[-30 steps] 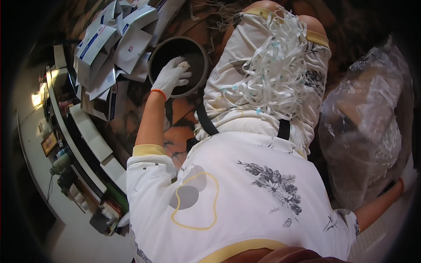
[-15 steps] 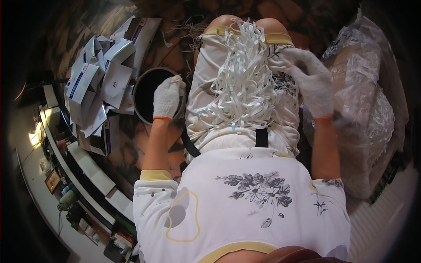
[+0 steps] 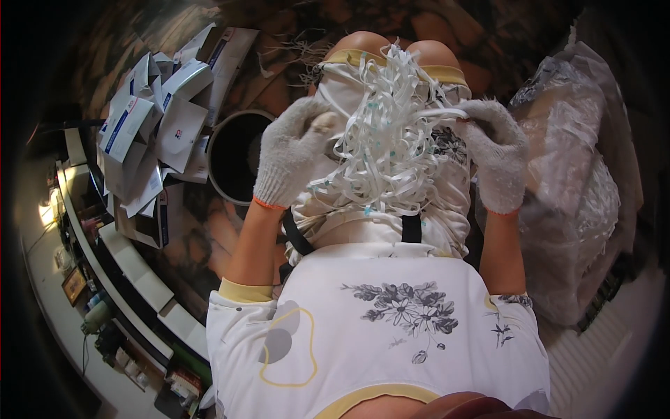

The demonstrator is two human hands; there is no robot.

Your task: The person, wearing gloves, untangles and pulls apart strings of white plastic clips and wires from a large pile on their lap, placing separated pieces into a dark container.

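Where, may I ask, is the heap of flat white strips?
In the head view, the heap of white strips lies at upper centre on the person's lap, between the white-gloved left hand and gloved right hand.

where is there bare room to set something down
Floor below the bucket, between boxes and left forearm, looks bare; the dark gap between right knee and bag may be too. Crowded: the lap, with straps, left hand and right hand.

A yellow light (image 3: pixel 49 211) glares far left of my left hand (image 3: pixel 289 155). Ahead of it, the floor (image 3: pixel 278 89) looks dim. Edges curve into blackness.
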